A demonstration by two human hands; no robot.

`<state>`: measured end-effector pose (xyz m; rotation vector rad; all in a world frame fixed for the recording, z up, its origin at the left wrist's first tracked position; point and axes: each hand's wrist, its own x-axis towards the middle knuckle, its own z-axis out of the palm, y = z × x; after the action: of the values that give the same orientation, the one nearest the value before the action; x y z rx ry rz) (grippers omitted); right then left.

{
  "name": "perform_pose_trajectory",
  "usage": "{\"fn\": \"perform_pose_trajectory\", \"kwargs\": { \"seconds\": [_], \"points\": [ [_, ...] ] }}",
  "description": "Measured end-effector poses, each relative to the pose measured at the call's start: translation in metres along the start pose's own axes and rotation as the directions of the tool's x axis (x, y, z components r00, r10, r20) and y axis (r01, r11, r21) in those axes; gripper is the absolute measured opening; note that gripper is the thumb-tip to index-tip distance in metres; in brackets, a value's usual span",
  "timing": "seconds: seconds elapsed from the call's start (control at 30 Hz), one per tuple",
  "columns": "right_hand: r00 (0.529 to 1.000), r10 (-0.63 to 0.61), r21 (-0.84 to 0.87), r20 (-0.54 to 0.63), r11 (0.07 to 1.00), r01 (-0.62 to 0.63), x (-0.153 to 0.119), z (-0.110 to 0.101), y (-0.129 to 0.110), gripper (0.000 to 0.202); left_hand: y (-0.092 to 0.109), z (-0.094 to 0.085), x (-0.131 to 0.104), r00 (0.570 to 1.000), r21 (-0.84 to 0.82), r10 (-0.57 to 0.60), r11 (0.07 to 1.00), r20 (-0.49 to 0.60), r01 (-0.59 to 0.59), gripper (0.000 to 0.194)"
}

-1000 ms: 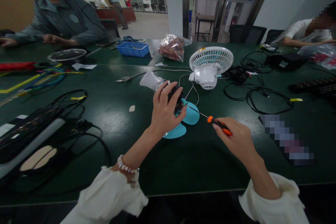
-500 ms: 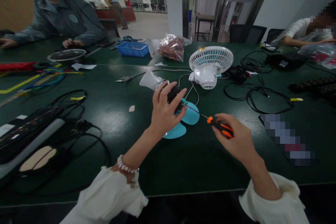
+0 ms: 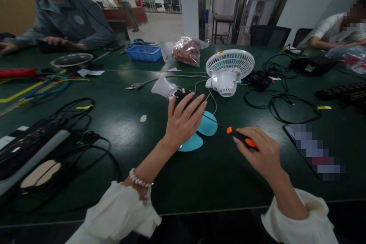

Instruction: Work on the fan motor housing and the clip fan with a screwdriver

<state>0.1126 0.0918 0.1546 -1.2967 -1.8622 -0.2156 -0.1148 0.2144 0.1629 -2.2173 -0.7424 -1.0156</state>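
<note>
My left hand point(image 3: 183, 122) lies over a black motor part point(image 3: 183, 94), fingers curved around it and hiding much of it. That part joins a white base point(image 3: 163, 87) lying tilted on the table. Light-blue fan blades point(image 3: 207, 124) rest below and right of the left hand. My right hand point(image 3: 261, 152) is closed on the handle of an orange and black screwdriver point(image 3: 244, 139). Its thin shaft points left to the left fingertips; its tip is hidden there. Behind stands a white fan head with a grille point(image 3: 227, 70), its housing facing me.
A blue basket point(image 3: 143, 53) and a bag of copper-coloured material point(image 3: 187, 52) are at the back. Black cables point(image 3: 294, 108) and a phone point(image 3: 313, 150) lie right; a power strip point(image 3: 31, 141) and cables lie left. Two people sit across the table.
My left fingers have shifted and straightened over the black part, uncovering its upper end. My right hand and the screwdriver have moved slightly right. The hand of the person at left has moved.
</note>
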Motion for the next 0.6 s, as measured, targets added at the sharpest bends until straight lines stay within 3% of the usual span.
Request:
{"fn": "perform_pose_trajectory", "kwargs": {
  "seconds": [0.27,0.47,0.6],
  "points": [
    [0.999,0.039,0.037,0.038,0.999,-0.04,0.0021,-0.0009,-0.0017,0.017,0.0001,-0.0014,0.0018,1.0,-0.08,-0.017,0.997,0.018,0.018,0.033],
    [0.999,0.049,0.113,-0.022,0.993,-0.046,0.0011,0.0019,-0.0032,0.031,0.0,-0.0002,0.0041,1.0,-0.076,-0.025,0.997,-0.002,0.025,0.029],
    [0.998,0.032,0.123,-0.047,0.992,-0.026,0.0006,0.0025,-0.0025,0.028,-0.0012,0.0008,0.0043,0.999,-0.106,-0.036,0.994,-0.01,0.035,0.031]
  ]
}}
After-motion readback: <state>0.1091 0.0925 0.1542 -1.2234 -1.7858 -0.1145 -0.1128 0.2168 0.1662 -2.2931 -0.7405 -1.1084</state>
